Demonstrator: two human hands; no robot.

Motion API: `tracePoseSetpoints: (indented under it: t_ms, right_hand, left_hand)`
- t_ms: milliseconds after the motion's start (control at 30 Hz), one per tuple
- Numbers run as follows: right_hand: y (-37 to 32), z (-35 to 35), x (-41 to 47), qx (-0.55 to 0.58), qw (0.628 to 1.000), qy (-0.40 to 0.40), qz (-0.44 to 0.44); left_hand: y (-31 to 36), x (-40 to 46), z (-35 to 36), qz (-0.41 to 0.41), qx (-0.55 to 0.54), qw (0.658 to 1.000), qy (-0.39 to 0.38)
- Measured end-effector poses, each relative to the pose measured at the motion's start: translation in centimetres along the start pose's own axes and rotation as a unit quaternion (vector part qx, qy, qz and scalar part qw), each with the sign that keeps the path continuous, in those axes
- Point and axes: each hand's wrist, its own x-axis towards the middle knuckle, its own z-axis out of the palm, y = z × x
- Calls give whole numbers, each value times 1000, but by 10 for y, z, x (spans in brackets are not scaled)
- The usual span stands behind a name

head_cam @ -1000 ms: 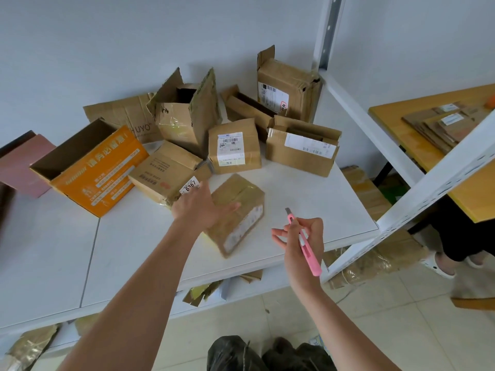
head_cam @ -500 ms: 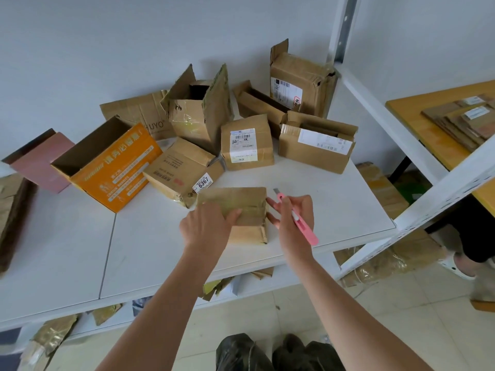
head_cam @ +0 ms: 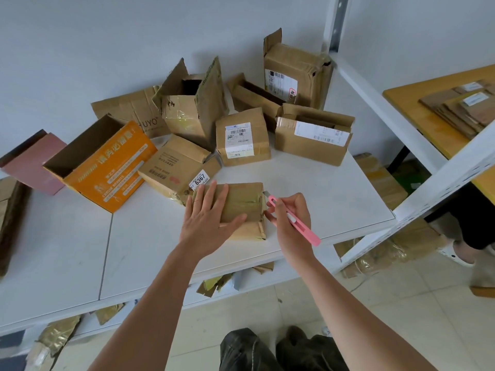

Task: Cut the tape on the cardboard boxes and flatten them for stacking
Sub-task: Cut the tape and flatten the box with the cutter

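Note:
A small taped brown cardboard box (head_cam: 245,203) lies near the front of the white shelf (head_cam: 321,199). My left hand (head_cam: 209,216) presses flat on its top with straight fingers. My right hand (head_cam: 290,218) grips a pink utility knife (head_cam: 294,219). The blade tip sits at the box's upper right corner. The knife's handle points back toward the lower right.
Several more cardboard boxes crowd the back of the shelf, among them an open orange box (head_cam: 107,162), a box labelled 6367 (head_cam: 179,170) and a tall open box (head_cam: 192,103). Flattened cardboard (head_cam: 460,108) lies on a wooden table at right. A white shelf post (head_cam: 428,194) slants nearby.
The box has been turned square to me. My left hand went from gripping its edge to pressing flat on top. My right hand brought the knife tip to the box's right corner.

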Motion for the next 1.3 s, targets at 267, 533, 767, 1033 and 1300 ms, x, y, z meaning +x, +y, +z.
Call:
tracePoseSetpoints:
  t_ms: [267,533,767,1033,1300]
  right_hand:
    - [2,-1,6,-82,993,-34,-82]
    - [3,-14,7,-108,988,-77,-82]
    - [4,-19,-4,-87,989,-99,-73]
    - [-7,-29,-21,-110,982,-129,-81]
    - [-9,-63,28,-313,927,-118,-170]
  left_hand:
    - [-1,-1,-1,7,4,1000,1]
    - [2,-1,-2,5,5,1000,6]
    - [2,-1,-3,6,-1,1000,9]
    - [3,-1,-4,7,-14,1000,9]
    - [-4,-1,-15,-20,-172,985,-16]
